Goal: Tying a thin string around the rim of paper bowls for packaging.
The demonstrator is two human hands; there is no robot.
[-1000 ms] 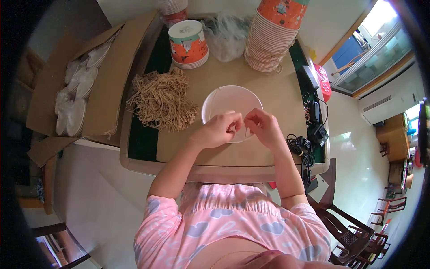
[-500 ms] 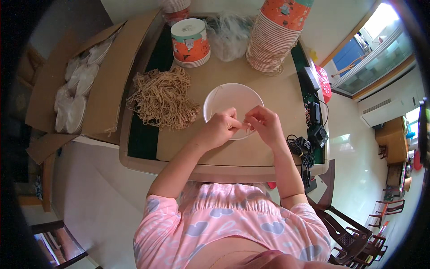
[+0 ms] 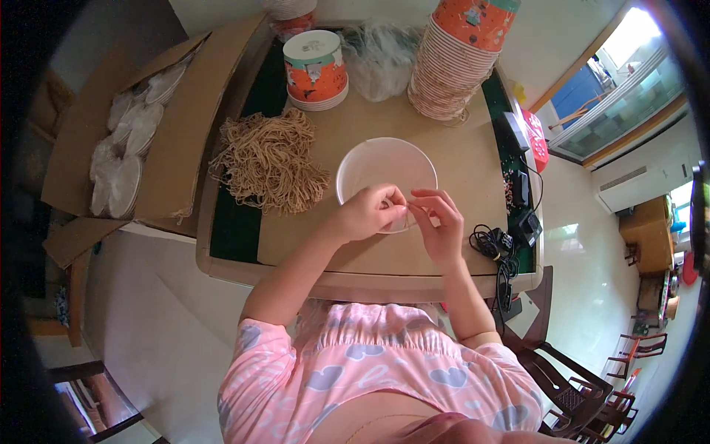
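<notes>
A white paper bowl (image 3: 384, 166) stands in the middle of the table (image 3: 458, 251). My left hand (image 3: 367, 213) and my right hand (image 3: 438, 222) meet at the bowl's near rim, fingers pinched together on it. A thin bit of tan string seems to run between the fingertips, too small to be sure. A loose heap of tan strings (image 3: 270, 161) lies left of the bowl, a hand's width from my left hand.
An orange and white stack of bowls (image 3: 316, 70) and a taller stack (image 3: 458, 63) stand at the back, a clear plastic bag (image 3: 381, 55) between them. An open cardboard box (image 3: 126, 140) holds white lids at left. Black cables and chargers (image 3: 510, 229) lie at right.
Both hands stay at the bowl's near rim; the fingers have shifted slightly, with the right hand's fingers drawn closer to the left.
</notes>
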